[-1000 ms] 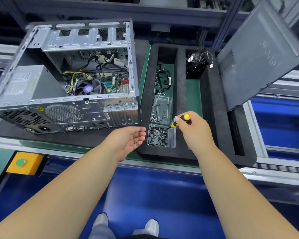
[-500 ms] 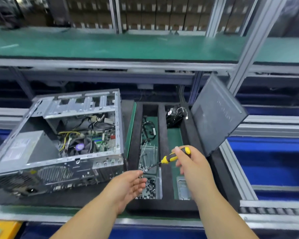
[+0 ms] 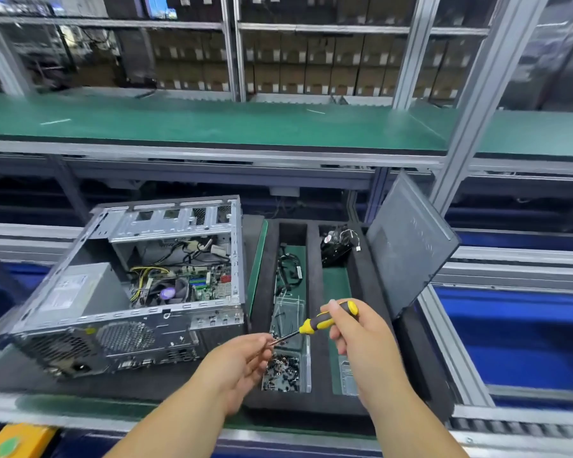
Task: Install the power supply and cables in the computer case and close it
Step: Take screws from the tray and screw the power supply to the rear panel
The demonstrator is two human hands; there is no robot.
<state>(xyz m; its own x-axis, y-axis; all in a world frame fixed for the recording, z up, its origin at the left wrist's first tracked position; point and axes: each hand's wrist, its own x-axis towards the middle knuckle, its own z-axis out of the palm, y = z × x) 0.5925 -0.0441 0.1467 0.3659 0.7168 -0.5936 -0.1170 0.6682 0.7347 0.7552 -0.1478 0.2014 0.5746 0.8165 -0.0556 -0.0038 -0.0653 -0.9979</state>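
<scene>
Above the clear screw box (image 3: 286, 371), right hand (image 3: 361, 332) grips a yellow-and-black screwdriver (image 3: 325, 320); left hand (image 3: 239, 361) pinches its metal tip.

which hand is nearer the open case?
Left. The left hand is just right of the case's rear corner, fingertips at the screwdriver tip. The right hand holds the handle farther right, over the tray.

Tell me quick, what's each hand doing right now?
Left hand: fingertips pinched at the screwdriver tip, on something too small to identify.
Right hand: closed on the screwdriver handle.
</scene>
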